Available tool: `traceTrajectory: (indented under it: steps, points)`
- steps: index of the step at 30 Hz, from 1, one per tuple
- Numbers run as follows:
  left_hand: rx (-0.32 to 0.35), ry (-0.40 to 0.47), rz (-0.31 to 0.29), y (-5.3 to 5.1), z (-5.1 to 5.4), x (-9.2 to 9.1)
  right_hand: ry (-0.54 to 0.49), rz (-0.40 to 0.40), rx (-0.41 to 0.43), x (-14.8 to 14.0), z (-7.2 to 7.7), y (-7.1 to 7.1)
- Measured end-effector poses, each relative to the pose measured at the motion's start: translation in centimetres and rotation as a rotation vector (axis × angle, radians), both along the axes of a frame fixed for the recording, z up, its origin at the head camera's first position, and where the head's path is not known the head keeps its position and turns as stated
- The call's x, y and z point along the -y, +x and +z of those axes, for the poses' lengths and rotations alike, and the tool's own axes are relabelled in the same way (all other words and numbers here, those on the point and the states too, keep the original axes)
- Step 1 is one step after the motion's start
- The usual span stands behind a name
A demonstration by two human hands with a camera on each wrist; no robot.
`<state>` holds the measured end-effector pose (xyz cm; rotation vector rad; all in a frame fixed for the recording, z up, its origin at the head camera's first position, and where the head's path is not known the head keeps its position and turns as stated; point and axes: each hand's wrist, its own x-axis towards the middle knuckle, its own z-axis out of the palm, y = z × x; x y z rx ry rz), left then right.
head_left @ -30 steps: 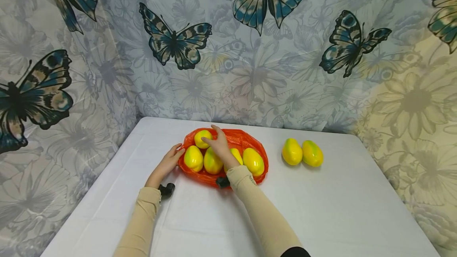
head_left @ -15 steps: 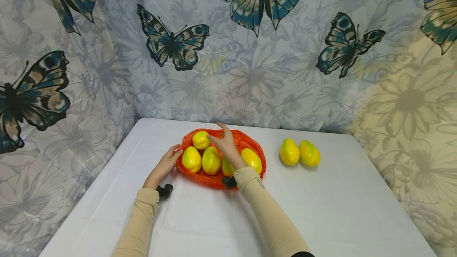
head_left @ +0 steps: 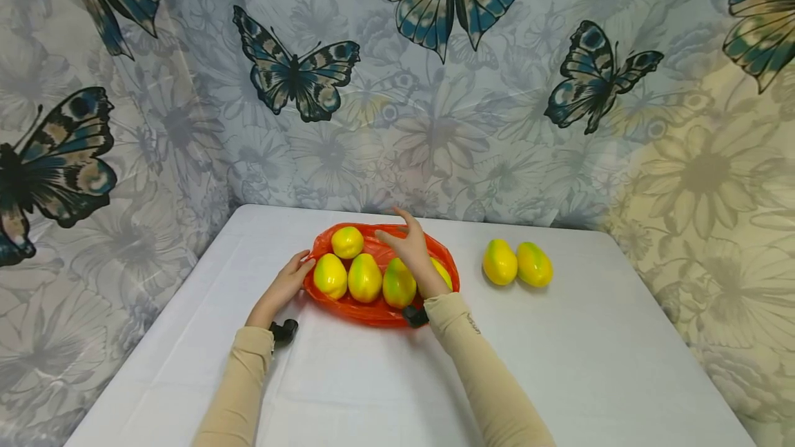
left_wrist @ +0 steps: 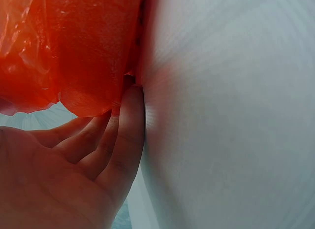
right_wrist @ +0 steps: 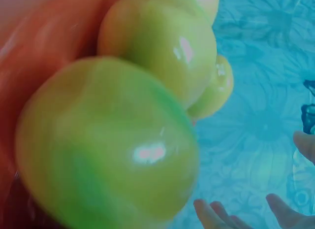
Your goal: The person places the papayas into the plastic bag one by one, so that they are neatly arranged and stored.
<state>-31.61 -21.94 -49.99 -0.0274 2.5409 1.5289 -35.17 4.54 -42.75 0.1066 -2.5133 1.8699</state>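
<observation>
A red plastic bag (head_left: 397,233), its mouth spread wide, lies on the table with several glossy yellow-green mangoes (head_left: 365,278) inside. My left hand (head_left: 287,286) touches the bag's left side. In the left wrist view, its fingers (left_wrist: 129,130) reach along the bag's outer wall, close to the tabletop. Over the bag's right half is my right hand (head_left: 415,247), fingers spread and holding nothing; its forearm partly covers the rightmost mango (head_left: 442,273). The right wrist view shows a mango (right_wrist: 108,145) up close, with the fingertips (right_wrist: 204,212) apart from it.
Two more mangoes lie side by side on the white table (head_left: 590,336) to the right of the bag: one on the left (head_left: 499,262), one on the right (head_left: 534,265). A butterfly-patterned cloth (head_left: 435,123) hangs behind the table.
My right hand has moved rightward, away from the rear-left mango, uncovering more of the fruit in the middle. The left hand stays at the bag's edge. The head view has shifted slightly.
</observation>
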Motion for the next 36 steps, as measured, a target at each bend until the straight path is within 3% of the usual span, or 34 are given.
traceTrajectory:
  steps: [18, 36]
  points:
    - [0.001, -0.032, 0.007, -0.1, 0.0, 0.0, 0.073, -0.034, -0.082, -5.7, 0.3, 0.4]
    - [0.012, -0.024, 0.004, 0.1, 0.2, -0.1, 0.099, -0.144, -0.105, -10.5, -0.5, 0.8]
